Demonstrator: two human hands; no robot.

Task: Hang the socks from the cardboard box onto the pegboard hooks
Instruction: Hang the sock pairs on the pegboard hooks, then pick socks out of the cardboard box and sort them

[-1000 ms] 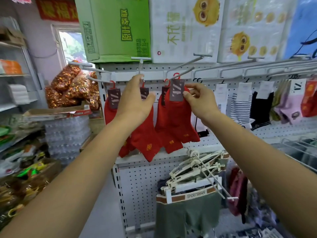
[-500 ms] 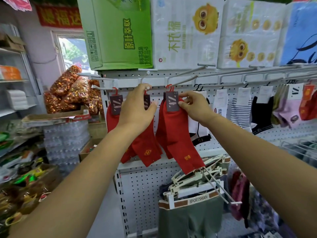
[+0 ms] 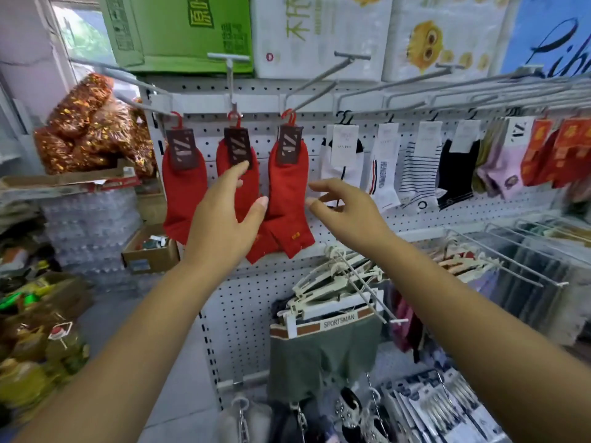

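Note:
Three lots of red socks hang on the white pegboard [image 3: 323,100] by red hangers with dark tags: a left pair [image 3: 184,187], a middle pair [image 3: 238,161] and a right pair [image 3: 289,190]. My left hand [image 3: 228,215] hovers open in front of the middle pair, fingers spread, holding nothing. Just right of the right pair, my right hand [image 3: 343,207] is open with loosely bent fingers, empty. A small cardboard box [image 3: 150,255] sits low at the left on the floor stock.
Long metal hooks [image 3: 315,79] stick out toward me at head height. More socks [image 3: 419,164] hang to the right. Underwear on white hangers [image 3: 323,314] juts out below. Cartons [image 3: 179,27] sit on top; bagged goods [image 3: 92,129] and water packs stand at left.
Both hands have let go of the red sock tags and dropped back from the hooks, now open. The socks hang free. The camera has moved closer and tilted down.

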